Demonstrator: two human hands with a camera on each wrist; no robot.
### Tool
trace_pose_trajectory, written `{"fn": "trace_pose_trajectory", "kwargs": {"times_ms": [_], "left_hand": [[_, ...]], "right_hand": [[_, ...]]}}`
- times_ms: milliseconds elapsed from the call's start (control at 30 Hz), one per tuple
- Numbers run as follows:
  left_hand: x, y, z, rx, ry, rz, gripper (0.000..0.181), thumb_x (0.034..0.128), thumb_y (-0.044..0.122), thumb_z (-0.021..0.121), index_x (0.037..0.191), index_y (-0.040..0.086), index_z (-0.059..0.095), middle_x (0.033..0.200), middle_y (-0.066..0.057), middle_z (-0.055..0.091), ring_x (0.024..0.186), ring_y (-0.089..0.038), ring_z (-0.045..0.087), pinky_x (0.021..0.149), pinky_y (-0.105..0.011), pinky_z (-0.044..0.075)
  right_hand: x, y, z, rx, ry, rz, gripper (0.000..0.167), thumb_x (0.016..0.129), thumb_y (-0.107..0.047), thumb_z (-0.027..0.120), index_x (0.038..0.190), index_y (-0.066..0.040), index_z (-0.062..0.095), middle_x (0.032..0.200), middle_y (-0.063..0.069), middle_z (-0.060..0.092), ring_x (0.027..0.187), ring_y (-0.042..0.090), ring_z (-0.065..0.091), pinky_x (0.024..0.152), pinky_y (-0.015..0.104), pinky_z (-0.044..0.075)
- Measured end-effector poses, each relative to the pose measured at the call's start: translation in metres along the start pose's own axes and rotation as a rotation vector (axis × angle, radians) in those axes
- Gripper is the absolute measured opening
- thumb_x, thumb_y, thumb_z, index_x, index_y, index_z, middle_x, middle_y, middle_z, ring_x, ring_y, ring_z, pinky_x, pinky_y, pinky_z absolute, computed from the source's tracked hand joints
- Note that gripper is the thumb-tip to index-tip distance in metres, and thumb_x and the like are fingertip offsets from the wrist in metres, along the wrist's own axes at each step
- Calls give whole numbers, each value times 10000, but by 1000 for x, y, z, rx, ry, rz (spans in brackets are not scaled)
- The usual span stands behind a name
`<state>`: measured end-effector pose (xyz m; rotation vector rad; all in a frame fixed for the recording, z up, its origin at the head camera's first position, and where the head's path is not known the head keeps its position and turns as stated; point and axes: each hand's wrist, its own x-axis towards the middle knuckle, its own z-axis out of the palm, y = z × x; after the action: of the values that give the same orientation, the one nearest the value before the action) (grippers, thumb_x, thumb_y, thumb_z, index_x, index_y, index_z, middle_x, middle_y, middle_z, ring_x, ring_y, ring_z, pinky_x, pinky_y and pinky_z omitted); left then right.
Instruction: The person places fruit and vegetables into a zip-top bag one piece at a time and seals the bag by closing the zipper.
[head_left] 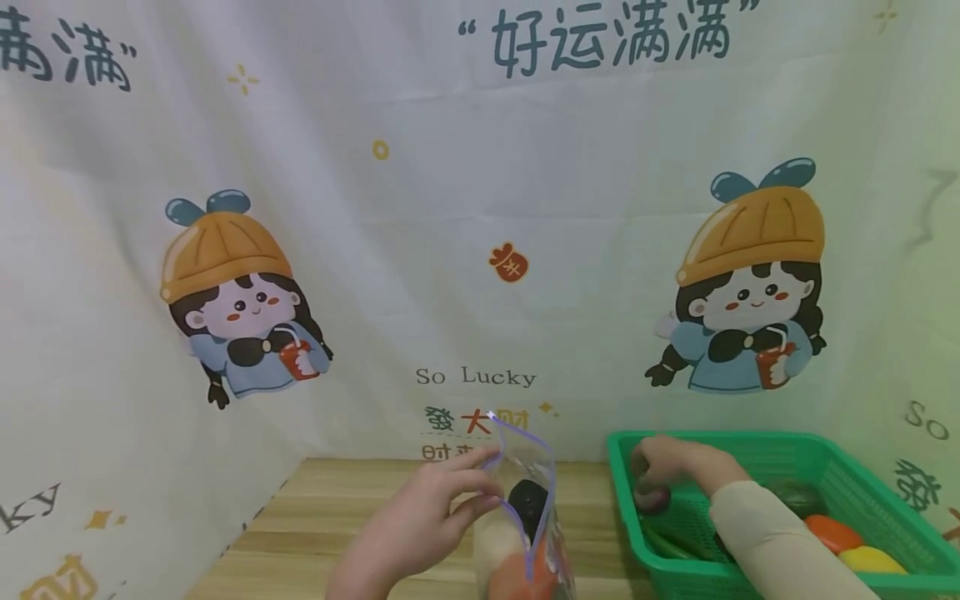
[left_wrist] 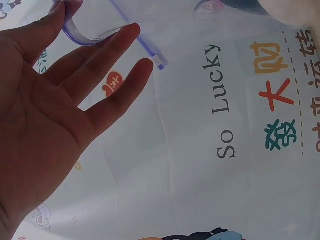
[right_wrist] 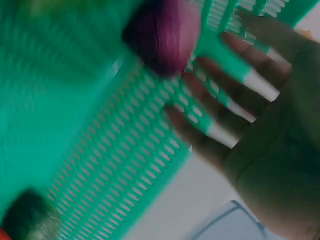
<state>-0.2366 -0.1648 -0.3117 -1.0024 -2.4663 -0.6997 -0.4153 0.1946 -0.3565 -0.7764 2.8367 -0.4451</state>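
My left hand pinches the purple-edged rim of a clear zip bag between thumb and forefinger, its other fingers spread. The bag's mouth gapes; inside are a black item, an orange-red one and a pale one. Over at the green basket's left end, my right hand reaches in beside a purple onion. Its fingers are extended close to the onion in the right wrist view; whether they touch it is unclear.
The green basket stands on the wooden table at the right. Also in it are long green vegetables, a dark green one, a red-orange item and a yellow one. A printed cloth hangs behind.
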Motion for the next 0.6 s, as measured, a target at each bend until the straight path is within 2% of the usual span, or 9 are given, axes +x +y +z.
{"fn": "trace_pose_trajectory", "kwargs": {"times_ms": [133,300,433,600], "left_hand": [[2,0,1,-8,0,12,146,1048,187,672,1059,145,811,1513,-163,632,1359,-343,658,1133,-536,533],[2,-1,-1,-32,-8,11,146,1054,202,664,1069,163,805,1517,-155,630,1360,-342,657,1130,-537,536],[1,-1,-2,-44,-20,-17,161,1063,227,656,1066,175,808,1535,-140,619,1378,-335,645,1134,-536,532],[0,-1,0,-24,-17,-9,155,1056,204,665,1060,150,810,1517,-148,633,1382,-336,641,1136,-532,533]], "right_hand": [[1,8,6,28,-34,77,246,940,-136,790,1145,-10,739,1140,128,743,1060,330,706,938,576,603],[2,8,7,15,-67,127,229,991,-149,742,1186,-30,735,1139,121,741,1083,318,704,986,594,578],[2,9,12,18,-83,167,251,961,-101,761,1204,-56,721,1197,149,716,1104,339,689,978,606,576],[0,8,15,15,-92,167,290,917,-69,780,1199,-51,713,1196,154,706,1059,330,689,958,602,581]]}}
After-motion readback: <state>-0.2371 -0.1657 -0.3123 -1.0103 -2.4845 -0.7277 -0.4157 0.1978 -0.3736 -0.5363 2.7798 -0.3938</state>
